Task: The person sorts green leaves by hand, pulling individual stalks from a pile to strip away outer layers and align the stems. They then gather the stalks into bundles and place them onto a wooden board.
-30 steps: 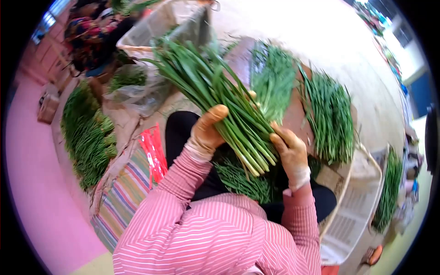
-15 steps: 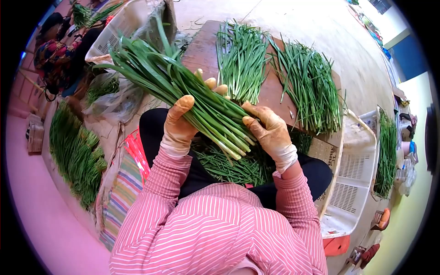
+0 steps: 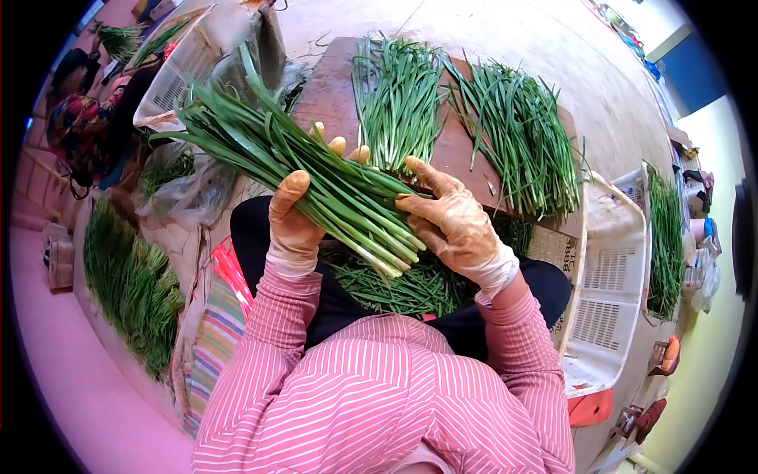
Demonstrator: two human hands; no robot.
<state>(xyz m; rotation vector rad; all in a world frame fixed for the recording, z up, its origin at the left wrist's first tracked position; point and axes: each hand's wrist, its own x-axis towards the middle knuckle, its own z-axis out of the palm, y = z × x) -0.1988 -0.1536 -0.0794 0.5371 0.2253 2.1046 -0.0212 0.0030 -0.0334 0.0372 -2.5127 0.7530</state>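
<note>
A bunch of garlic chives [image 3: 316, 178] lies slantwise across my left hand [image 3: 294, 217], leaves to the upper left and pale stem ends to the lower right. My left hand is closed round it, thumb on top and fingertips showing beyond the far side. My right hand [image 3: 458, 221] is at the stem end, its thumb on the stems and its forefinger past their upper edge. Both hands wear stained, pale gloves. Below the bunch, between my legs, is a heap of loose green stalks [image 3: 395, 283].
Two piles of chives, one left [image 3: 399, 103] and one right [image 3: 521, 142], rest on a brown board [image 3: 328, 87]. A white crate [image 3: 604, 292] stands at right, another crate [image 3: 178, 83] at upper left. More chives [image 3: 130, 284] lie at left. Another person [image 3: 87, 118] sits at far left.
The bunch and both hands have shifted slightly left in view. My right forefinger has lifted and spread away from the thumb, and the thumb sits farther over the stems.
</note>
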